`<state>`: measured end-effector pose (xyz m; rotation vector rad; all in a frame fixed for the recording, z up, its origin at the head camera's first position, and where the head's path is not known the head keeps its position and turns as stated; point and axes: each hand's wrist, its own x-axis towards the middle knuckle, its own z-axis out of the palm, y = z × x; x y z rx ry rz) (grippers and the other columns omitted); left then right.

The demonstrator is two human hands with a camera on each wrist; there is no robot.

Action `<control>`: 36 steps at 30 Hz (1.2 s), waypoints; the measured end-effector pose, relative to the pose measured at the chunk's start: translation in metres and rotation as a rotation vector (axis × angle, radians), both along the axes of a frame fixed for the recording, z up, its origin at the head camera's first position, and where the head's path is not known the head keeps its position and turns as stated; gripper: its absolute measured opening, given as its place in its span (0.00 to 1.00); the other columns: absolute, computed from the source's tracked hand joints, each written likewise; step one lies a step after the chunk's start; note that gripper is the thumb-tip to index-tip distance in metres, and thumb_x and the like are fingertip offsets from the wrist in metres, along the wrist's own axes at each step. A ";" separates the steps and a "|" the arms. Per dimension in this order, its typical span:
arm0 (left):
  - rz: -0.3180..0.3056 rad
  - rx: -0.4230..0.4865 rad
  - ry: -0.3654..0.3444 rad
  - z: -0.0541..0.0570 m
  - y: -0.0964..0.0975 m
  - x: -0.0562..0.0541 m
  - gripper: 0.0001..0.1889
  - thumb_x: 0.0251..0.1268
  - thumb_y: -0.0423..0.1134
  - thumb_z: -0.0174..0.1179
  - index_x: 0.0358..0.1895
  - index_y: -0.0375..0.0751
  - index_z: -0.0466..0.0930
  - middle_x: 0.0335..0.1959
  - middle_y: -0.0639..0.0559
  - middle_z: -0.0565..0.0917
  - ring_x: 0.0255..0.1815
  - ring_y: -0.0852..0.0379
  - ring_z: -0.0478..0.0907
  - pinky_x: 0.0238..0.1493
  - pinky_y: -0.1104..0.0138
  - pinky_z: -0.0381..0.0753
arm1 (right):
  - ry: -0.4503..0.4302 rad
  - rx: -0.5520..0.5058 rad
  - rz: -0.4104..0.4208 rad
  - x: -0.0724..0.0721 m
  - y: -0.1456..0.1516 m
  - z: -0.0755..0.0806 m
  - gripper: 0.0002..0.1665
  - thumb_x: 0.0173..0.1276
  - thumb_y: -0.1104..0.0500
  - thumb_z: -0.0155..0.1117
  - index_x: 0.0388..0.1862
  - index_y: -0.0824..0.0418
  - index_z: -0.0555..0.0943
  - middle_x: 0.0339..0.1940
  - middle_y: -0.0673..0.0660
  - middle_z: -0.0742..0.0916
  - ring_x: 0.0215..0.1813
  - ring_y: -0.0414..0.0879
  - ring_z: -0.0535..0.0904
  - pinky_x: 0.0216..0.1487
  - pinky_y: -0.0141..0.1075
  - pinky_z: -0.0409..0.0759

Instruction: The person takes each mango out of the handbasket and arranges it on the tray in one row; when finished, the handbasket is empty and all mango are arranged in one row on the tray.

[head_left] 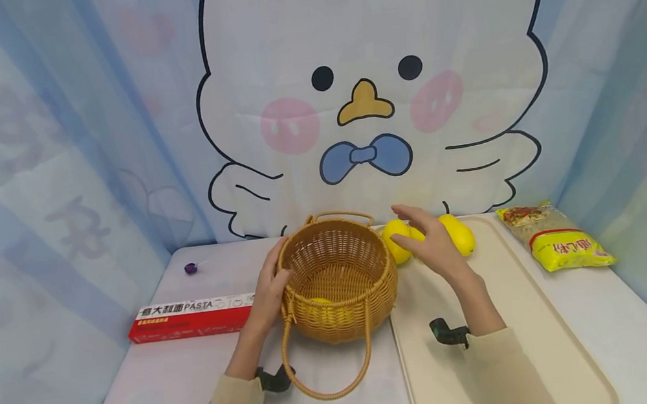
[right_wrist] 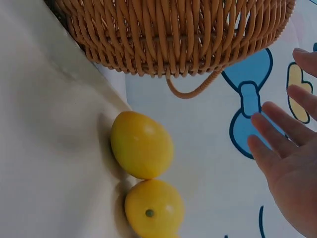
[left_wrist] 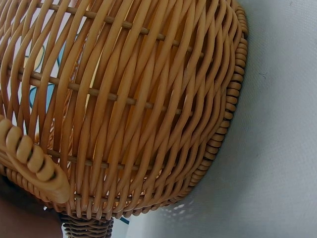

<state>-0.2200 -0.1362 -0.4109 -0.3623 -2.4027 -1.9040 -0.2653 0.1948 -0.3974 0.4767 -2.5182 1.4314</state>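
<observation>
A round wicker basket (head_left: 382,310) stands on the table, its front handle folded down towards me. My left hand (head_left: 268,292) holds its left rim, thumb lying over the edge. A lemon (head_left: 320,300) shows in part inside the basket; more yellow shows through the weave. Spread fingers mark my right hand (head_left: 434,246), which is raised over the tray's far end and holds nothing. Near it lie a lemon (head_left: 396,240) by the basket and another lemon (head_left: 460,235) to the right, with more yellow behind the hand. In the right wrist view, two lemons (right_wrist: 142,145) touch each other, apart from the fingers.
The cream tray (head_left: 521,313) lies right of the basket, under my right forearm. Beyond its right edge is a yellow food packet (head_left: 561,237). A red and white pasta box (head_left: 194,317) lies left, with a small purple item (head_left: 191,268) behind it. Printed curtain (head_left: 359,29) backs the table.
</observation>
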 end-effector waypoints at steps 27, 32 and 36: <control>-0.004 0.021 0.001 -0.004 0.002 -0.002 0.36 0.68 0.35 0.44 0.80 0.52 0.51 0.81 0.50 0.54 0.81 0.48 0.53 0.79 0.50 0.57 | 0.041 0.257 0.258 0.012 -0.059 0.025 0.34 0.66 0.49 0.68 0.71 0.44 0.72 0.71 0.47 0.76 0.76 0.50 0.66 0.74 0.55 0.68; 0.001 0.017 0.006 -0.004 0.001 -0.003 0.36 0.67 0.34 0.44 0.80 0.52 0.51 0.81 0.50 0.55 0.81 0.47 0.54 0.79 0.50 0.57 | 0.042 0.357 0.349 0.009 -0.074 0.032 0.34 0.67 0.49 0.67 0.71 0.50 0.72 0.71 0.49 0.76 0.75 0.49 0.68 0.73 0.51 0.70; -0.003 0.012 0.005 -0.003 -0.001 -0.004 0.36 0.68 0.33 0.44 0.80 0.52 0.51 0.81 0.50 0.55 0.80 0.47 0.54 0.78 0.50 0.58 | 0.010 0.450 0.403 0.008 -0.086 0.033 0.35 0.67 0.48 0.67 0.72 0.50 0.72 0.72 0.51 0.76 0.76 0.50 0.68 0.74 0.49 0.69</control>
